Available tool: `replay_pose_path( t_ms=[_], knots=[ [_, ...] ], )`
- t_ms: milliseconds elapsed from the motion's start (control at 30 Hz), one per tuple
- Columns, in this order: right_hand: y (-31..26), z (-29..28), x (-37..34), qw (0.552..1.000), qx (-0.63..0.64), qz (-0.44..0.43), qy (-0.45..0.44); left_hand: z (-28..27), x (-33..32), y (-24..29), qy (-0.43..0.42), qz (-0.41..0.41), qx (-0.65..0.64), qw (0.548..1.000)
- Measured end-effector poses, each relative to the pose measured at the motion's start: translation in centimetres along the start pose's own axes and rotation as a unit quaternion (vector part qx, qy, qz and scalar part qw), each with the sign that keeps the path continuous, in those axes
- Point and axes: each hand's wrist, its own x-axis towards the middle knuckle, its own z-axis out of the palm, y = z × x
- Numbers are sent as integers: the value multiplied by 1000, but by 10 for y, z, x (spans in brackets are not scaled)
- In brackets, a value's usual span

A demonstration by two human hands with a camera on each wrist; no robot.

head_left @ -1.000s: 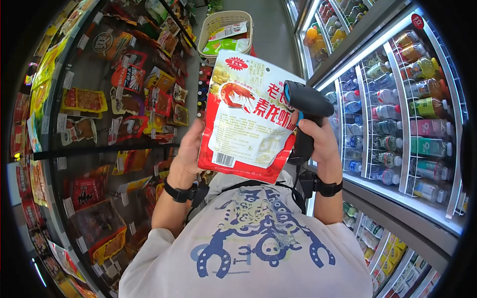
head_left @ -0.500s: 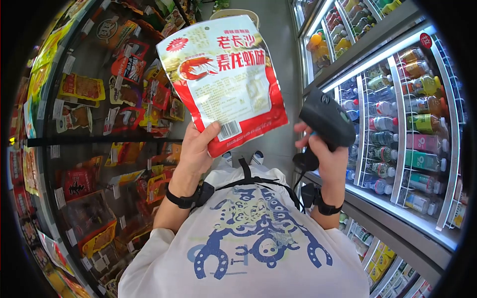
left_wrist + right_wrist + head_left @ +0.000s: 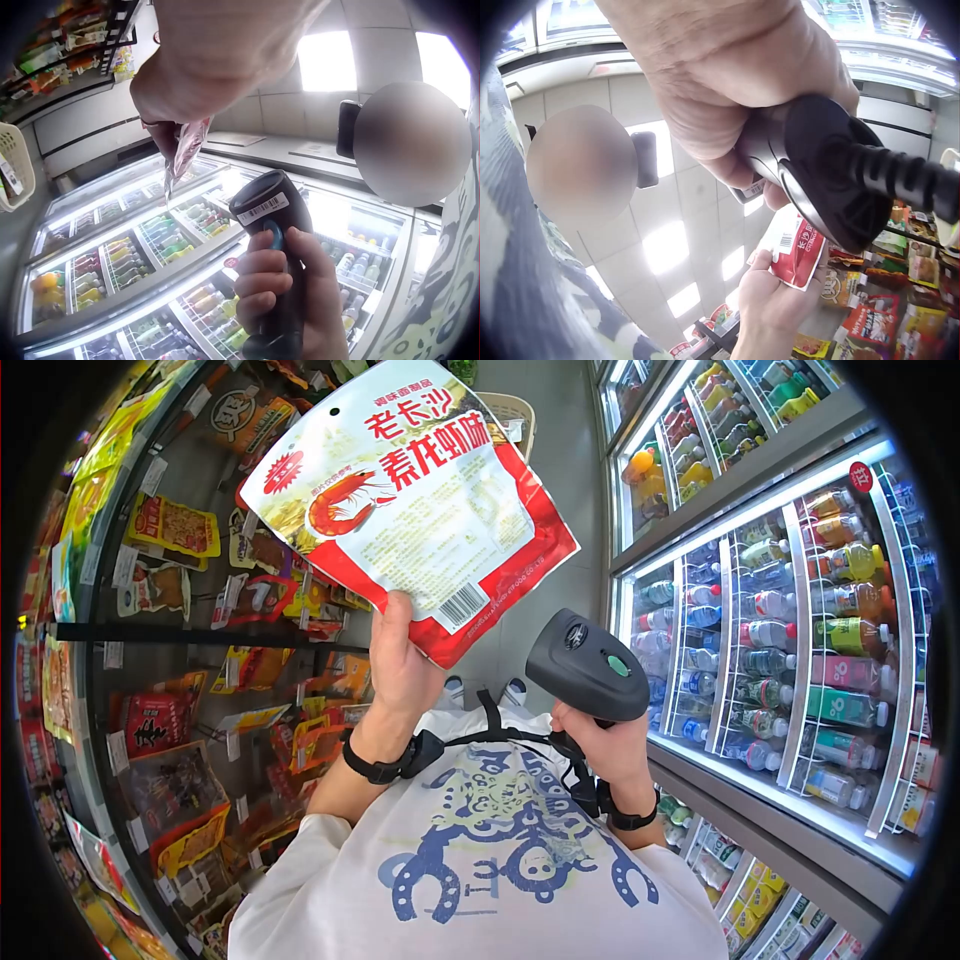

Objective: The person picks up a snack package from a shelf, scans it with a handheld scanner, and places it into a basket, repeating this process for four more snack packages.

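Observation:
My left hand (image 3: 402,670) grips the lower corner of a red and white snack bag (image 3: 410,550), its thumb on the printed side. The bag is tilted, with a crayfish picture, large red characters and a barcode near its bottom edge facing up. My right hand (image 3: 612,745) is wrapped round the handle of a black barcode scanner (image 3: 590,665), lower and to the right of the bag. In the left wrist view the scanner handle (image 3: 283,300) stands inside my curled fingers. A ribbed cable (image 3: 900,176) leaves the scanner's base in the right wrist view.
Shelves of packaged snacks (image 3: 175,525) line the left side. Along the right stands a lit drinks fridge (image 3: 770,630) filled with bottles. A cream basket (image 3: 517,425) is on the floor ahead, partly behind the bag. My shoes (image 3: 513,690) show on the grey aisle floor (image 3: 560,560).
My right hand has left the bag's right edge and brought the scanner lower, towards my body. My left hand has moved the bag up and left, tilting it.

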Motion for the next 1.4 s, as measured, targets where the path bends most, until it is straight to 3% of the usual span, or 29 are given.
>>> replay_pose_path(
  t_ms=[300, 467, 767, 1233, 1333, 1400],
  knots=[
    [-18, 21, 4, 999, -28, 37, 6, -14, 3, 3, -9, 60, 21, 998],
    [-11, 27, 4, 980, -194, -30, 34, -12, 5, 8, -6, 63, 17, 998],
    [-15, 31, 5, 969, -224, -104, 12, -17, 9, 10, -20, 45, 36, 998],
    [-16, 26, 10, 960, -245, -136, 4, -14, 16, 9, -14, 37, 66, 997],
    [-18, 26, 11, 958, -251, -142, 3, -11, 15, 11, -53, 27, -1, 998],
    [-17, 25, 12, 956, -255, -148, 3, -11, 18, 7, -13, 46, 57, 997]
  ],
)
